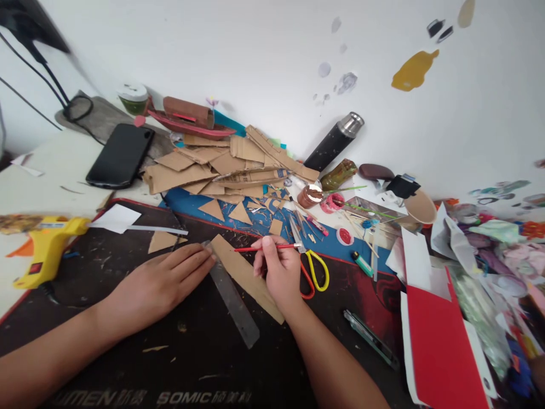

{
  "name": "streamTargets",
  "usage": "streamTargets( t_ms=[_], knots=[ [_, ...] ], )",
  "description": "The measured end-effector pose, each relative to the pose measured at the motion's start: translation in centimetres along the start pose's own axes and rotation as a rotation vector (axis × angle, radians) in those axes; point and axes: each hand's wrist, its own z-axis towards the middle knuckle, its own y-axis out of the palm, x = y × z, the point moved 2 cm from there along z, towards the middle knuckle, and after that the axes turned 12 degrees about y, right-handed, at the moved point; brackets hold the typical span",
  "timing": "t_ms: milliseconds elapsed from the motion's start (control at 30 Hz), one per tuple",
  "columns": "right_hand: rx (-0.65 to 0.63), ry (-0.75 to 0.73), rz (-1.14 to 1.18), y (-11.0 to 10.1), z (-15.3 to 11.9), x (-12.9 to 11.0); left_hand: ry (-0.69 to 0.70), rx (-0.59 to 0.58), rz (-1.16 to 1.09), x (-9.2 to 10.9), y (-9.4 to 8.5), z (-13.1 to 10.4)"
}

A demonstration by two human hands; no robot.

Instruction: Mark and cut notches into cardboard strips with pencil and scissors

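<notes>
The right grip (pixel 279 271) is pinching a pen (pixel 246 249), left grip (pixel 164 280) flattening against a ruler (pixel 235 304), light-looking cardboard (pixel 238 271) between best held by its edges.

Bare left hand (pixel 155 284), bare right hand (pixel 279 267), both forearms (pixel 55 346) uncovered, narrowing toward the wrists (pixel 100 317)

Apparently a home craft desk (pixel 55 165) — ruler (pixel 235 307), glue gun (pixel 47 250), cardboard scraps (pixel 215 163), paint pots (pixel 334 203), thermos (pixel 331 144).

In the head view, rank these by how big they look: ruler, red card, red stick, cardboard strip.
1. Red card, largest
2. Ruler and cardboard strip, too alike to rank
3. Red stick, smallest, partly hidden
</notes>
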Motion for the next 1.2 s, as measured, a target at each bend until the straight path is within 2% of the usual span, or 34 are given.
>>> streamTargets(
  t_ms=[233,600,867,1033,1200],
  knots=[
    [0.001,0.028,0.027,-0.2,0.1,0.3,-0.007,-0.012,-0.027,0.1,-0.5,-0.1],
    [-0.039,0.053,-0.009,-0.2,0.1,0.5,-0.006,0.035,-0.107,-0.3,-1.0,-0.2],
    [-0.056,0.054,-0.008,-0.1,-0.1,0.4,-0.034,-0.041,-0.125,-0.4,-1.5,-0.5],
    [-0.061,0.055,0.021,-0.1,-0.1,0.4,-0.022,-0.004,-0.143,-0.4,-1.8,-0.3],
    [-0.067,0.055,0.004,-0.1,-0.1,0.3,-0.031,-0.044,-0.12,-0.3,-1.9,-0.3]
  ],
)
